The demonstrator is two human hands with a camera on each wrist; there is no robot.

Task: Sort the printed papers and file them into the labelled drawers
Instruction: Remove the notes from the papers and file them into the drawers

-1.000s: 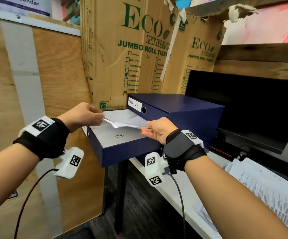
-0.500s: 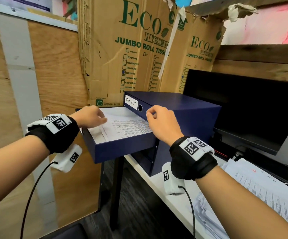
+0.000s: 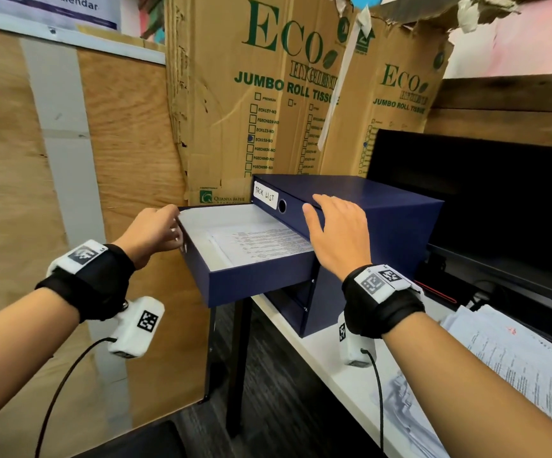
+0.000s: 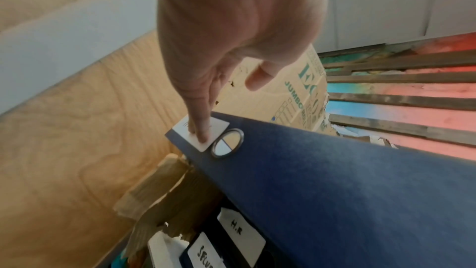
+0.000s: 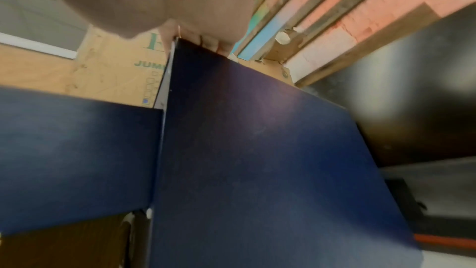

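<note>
On the desk, the blue drawer (image 3: 254,259) is pulled out, and the paper (image 3: 261,241) now lies flat inside; a moment ago both hands held it. Left hand (image 3: 150,231) presses the drawer front with straight fingers. Right hand (image 3: 337,233) rests flat on the box (image 3: 383,206). I think closing comes next.
</note>
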